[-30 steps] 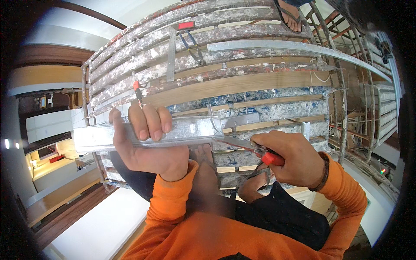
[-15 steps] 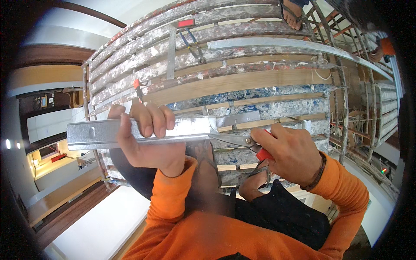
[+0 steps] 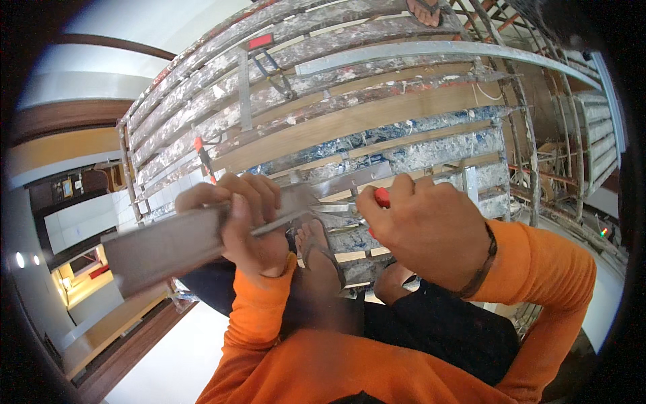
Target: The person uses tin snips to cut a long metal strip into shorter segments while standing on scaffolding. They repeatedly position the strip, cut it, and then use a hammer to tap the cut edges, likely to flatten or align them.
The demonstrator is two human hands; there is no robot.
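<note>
My left hand (image 3: 245, 215) is wrapped round a silver metal channel (image 3: 158, 252), whose wide end tilts down to the left. At its right end a flat metal tongue (image 3: 356, 176) sticks out. My right hand (image 3: 431, 232) grips red-handled tin snips (image 3: 382, 197). Their blades reach the channel's right end, close to my left fingers. Motion blur hides whether the blades are biting into the metal.
I squat on paint-stained scaffold slats (image 3: 377, 148) with gaps between them. Beyond my hands lie a try square (image 3: 246, 94) with a red stock, a blue-and-yellow-handled tool (image 3: 272, 74), a red-and-black tool (image 3: 202, 155) and a long metal channel (image 3: 431, 50). Another person's foot (image 3: 425, 12) stands at the far edge.
The channel has turned, its left end dropping and its right end rising. My right hand with the snips has moved left, nearer my left hand. The snips' handles look closer together.
</note>
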